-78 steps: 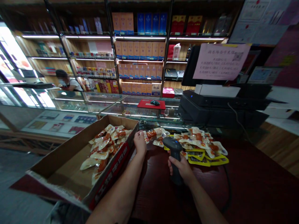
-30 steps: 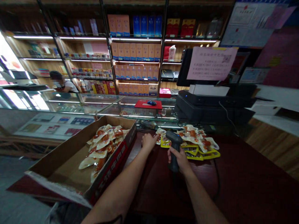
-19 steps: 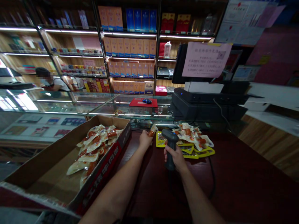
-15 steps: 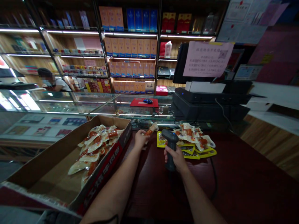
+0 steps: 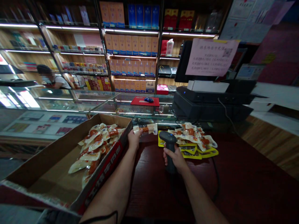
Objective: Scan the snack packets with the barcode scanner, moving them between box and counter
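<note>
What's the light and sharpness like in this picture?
Head view: bright shelf lights, strong glare on the glass counter at left; head view again: dim table, so the scanner's dark handle nearly blends in; same view: small print on the pink notice looks soft.

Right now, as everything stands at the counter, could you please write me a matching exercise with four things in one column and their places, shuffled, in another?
Things:
1. barcode scanner
2. lone plastic packet
3. computer mouse
4. pink notice

Places:
A. on the red mat
B. in the right hand
C. on the dark monitor
D. in the left hand

Right pairs: 1-B, 2-D, 3-A, 4-C.
</note>
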The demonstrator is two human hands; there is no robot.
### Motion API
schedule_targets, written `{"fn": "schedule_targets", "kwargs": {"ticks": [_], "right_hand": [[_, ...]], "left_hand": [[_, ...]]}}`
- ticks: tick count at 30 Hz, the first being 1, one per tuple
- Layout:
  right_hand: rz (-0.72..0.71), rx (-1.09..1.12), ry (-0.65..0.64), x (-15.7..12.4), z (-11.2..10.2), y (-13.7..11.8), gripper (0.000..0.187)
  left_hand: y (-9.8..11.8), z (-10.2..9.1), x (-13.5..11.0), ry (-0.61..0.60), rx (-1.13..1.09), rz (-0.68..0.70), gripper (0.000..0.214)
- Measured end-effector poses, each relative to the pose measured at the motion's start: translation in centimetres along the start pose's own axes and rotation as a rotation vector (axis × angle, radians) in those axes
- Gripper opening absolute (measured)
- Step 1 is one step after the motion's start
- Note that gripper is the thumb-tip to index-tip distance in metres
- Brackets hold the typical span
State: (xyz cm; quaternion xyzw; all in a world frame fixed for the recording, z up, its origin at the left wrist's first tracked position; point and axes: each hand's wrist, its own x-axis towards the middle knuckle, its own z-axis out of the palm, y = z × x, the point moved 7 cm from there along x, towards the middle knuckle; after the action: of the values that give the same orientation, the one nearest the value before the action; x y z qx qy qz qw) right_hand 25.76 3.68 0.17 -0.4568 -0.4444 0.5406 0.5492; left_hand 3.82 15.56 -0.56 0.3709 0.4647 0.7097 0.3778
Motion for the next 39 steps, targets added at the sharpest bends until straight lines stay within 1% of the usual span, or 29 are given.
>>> {"fn": "schedule_targets", "kwargs": {"ticks": [4, 12, 16, 25, 29, 32, 34, 36, 39], "right_hand": [[0.0, -0.015, -0.014, 0.1, 0.1, 0.2, 0.038], [0.011, -0.014, -0.044, 0.1, 0.4, 0.3, 0.034], [0.01, -0.012, -0.036, 0.2, 0.3, 0.5, 0.034], [0.012, -0.031, 0.001, 0.2, 0.1, 0.7, 0.038], [0.016, -0.03, 0.012, 0.2, 0.0, 0.9, 0.04], [0.022, -0.05, 0.016, 0.3, -0.1, 1.0, 0.039], [0.014, -0.043, 0.016, 0.2, 0.0, 0.9, 0.041], [0.005, -0.013, 0.007, -0.1, 0.2, 0.6, 0.041], [-0.004, 0.0, -0.026, -0.7, 1.2, -0.2, 0.039]], "left_hand": [[0.1, 0.2, -0.1, -0.009, 0.052, 0.033, 0.036], [0.2, 0.3, -0.4, 0.001, 0.042, 0.023, 0.036], [0.0, 0.2, -0.4, 0.004, 0.04, 0.021, 0.036], [0.1, 0.2, -0.7, 0.031, -0.037, 0.004, 0.04], [0.3, 0.5, -1.4, 0.051, -0.1, -0.041, 0.043], [1.1, 1.3, -1.9, 0.039, -0.203, -0.071, 0.046], [2.1, 1.5, -2.0, 0.065, -0.296, -0.069, 0.047], [3.4, 1.2, -1.9, 0.125, -0.389, -0.049, 0.046], [5.3, -0.1, -1.1, 0.245, -0.513, -0.006, 0.04]]}}
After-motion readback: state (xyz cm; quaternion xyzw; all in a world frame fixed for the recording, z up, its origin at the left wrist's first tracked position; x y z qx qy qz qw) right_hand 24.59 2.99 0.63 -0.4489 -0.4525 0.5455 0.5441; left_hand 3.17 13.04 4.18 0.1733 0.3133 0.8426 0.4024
